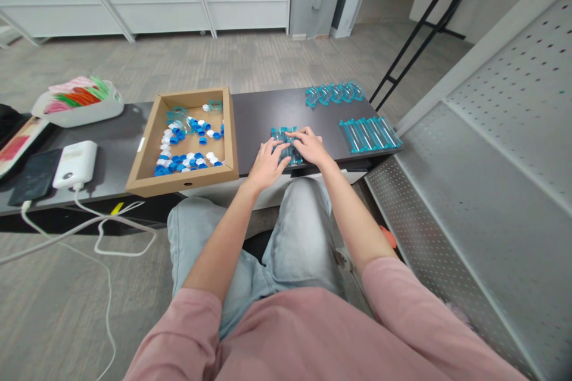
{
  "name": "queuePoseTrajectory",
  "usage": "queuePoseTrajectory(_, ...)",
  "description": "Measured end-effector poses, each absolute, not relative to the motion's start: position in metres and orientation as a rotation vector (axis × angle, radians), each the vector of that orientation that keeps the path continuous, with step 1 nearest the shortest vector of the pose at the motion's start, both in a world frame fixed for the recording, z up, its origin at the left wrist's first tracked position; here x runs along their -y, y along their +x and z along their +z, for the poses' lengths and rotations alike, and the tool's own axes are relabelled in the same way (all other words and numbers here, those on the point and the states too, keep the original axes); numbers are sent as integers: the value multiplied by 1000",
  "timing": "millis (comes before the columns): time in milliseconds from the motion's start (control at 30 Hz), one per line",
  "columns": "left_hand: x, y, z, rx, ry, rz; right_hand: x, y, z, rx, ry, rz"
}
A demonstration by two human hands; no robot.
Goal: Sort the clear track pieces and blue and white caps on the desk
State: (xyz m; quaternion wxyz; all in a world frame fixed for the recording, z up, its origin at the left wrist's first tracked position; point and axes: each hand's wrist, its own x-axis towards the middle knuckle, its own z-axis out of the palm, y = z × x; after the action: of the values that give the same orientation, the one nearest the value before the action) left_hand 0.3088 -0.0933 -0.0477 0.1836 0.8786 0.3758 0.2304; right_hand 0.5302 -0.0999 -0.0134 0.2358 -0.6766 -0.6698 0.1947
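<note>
Several clear teal plastic pieces (295, 158), shaped like short tubes with wider ends, lie together at the table's front edge between my hands. My left hand (267, 164) rests on their left side, fingers stretched out and apart. From the right, my right hand (311, 146) reaches over them with its fingers extended, touching the top. The fingers hide part of the pieces. To the right lies a row of longer clear tubes with teal ends (370, 134). Behind it stands a second row of teal-edged clear pieces (335, 94).
Left of my hands, a cardboard tray (230, 131) holds blue and white caps (185, 162) and a few teal pieces. Farther left are a white power bank (75, 165), a dark phone (36, 175) and a white basket (84, 116). A perforated metal panel (482, 131) borders the right.
</note>
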Motion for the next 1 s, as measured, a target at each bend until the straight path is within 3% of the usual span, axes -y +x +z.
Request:
queuePoseTrajectory(267, 97, 314, -54, -1155, 2444, 752, 106, 519, -8, 1678, -1825, 307)
queuePoseTrajectory(500, 93, 315, -59, -1180, 2227, 947, 116, 498, 14, 2005, -1884, 344)
queuePoseTrajectory(700, 101, 317, -52, -1170, 2196, 1037, 133, 513, 24, 2121, -2042, 162)
queuePoseTrajectory(833, 146, 325, -13, -1062, 2114, 1161, 147, 542, 24, 2097, -2169, 55)
queuePoseTrajectory(1000, 253, 309, 84, -290, 1783, 1308, 157, 577, 20, 2064, -2236, 14)
